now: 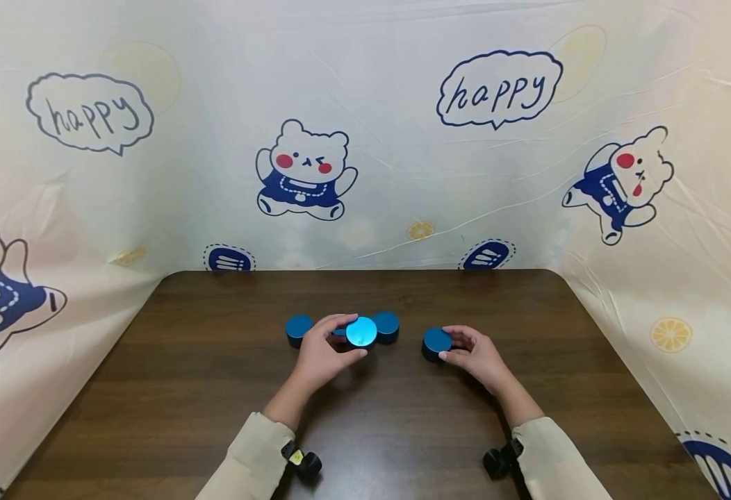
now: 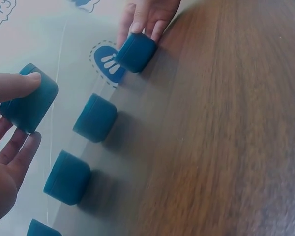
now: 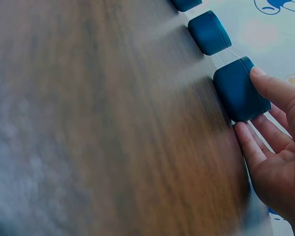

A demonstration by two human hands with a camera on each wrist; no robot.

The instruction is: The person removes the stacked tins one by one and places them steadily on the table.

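Note:
My left hand (image 1: 323, 355) grips a small round blue tin (image 1: 361, 332) by its sides, thumb and fingers on opposite edges. The left wrist view shows this tin (image 2: 32, 101) raised off the table. My right hand (image 1: 477, 355) pinches another blue tin (image 1: 437, 344), which appears to stand on the tabletop; a seam runs round it near the top in the right wrist view (image 3: 241, 91). Three more such tins stand in a row: one (image 1: 387, 326) just behind the raised tin, one (image 2: 67, 177) mostly hidden by my left hand in the head view, and one (image 1: 299, 330) farther left.
Everything stands on a dark brown wooden table (image 1: 184, 389) with rounded far corners. A pale cloth (image 1: 397, 173) printed with bears and "happy" bubbles hangs behind it and along both sides. Each wrist wears a small black camera (image 1: 308, 465).

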